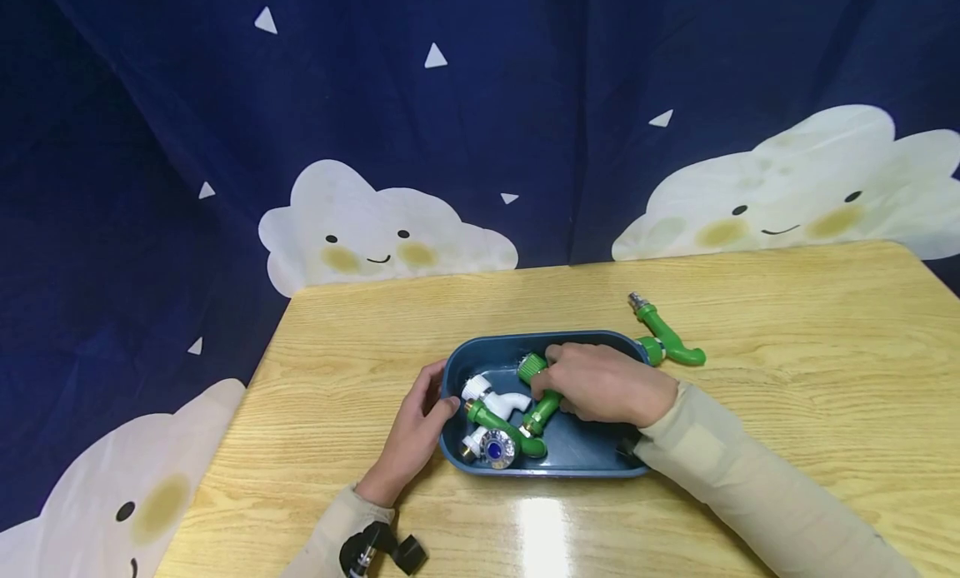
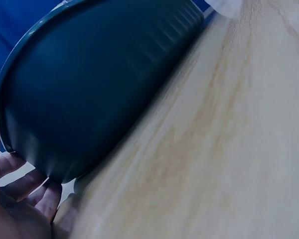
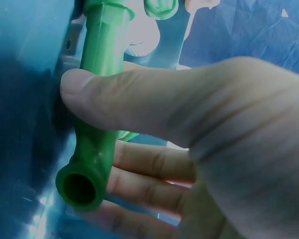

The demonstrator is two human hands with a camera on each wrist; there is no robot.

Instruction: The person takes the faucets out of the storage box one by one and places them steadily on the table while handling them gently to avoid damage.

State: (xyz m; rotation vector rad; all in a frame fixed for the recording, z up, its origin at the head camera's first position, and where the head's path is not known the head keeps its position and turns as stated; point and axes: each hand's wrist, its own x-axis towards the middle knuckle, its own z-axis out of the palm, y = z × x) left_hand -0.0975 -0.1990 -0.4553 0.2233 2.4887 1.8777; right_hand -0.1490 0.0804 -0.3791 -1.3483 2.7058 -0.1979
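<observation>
A dark blue plastic bin (image 1: 588, 449) stands on the table with several taps in it. My left hand (image 1: 416, 424) holds the bin's left end, thumb at the rim and fingers against the outer wall (image 2: 79, 94). Inside the bin, my right hand (image 1: 606, 384) grips a green tap (image 3: 102, 50). Its thumb lies across the tap's body, and the open spout end points toward the wrist camera. To the left lie a white tap (image 1: 497, 401) and another green tap (image 1: 517, 435), with a round blue-centred handle (image 1: 497, 449) beside them. They partly overlap.
Just outside the bin's right end, a green tap (image 1: 670, 338) with a metal end lies on the wooden table (image 1: 810, 353). A dark blue curtain (image 1: 480, 128) with cloud prints hangs behind the table's far edge.
</observation>
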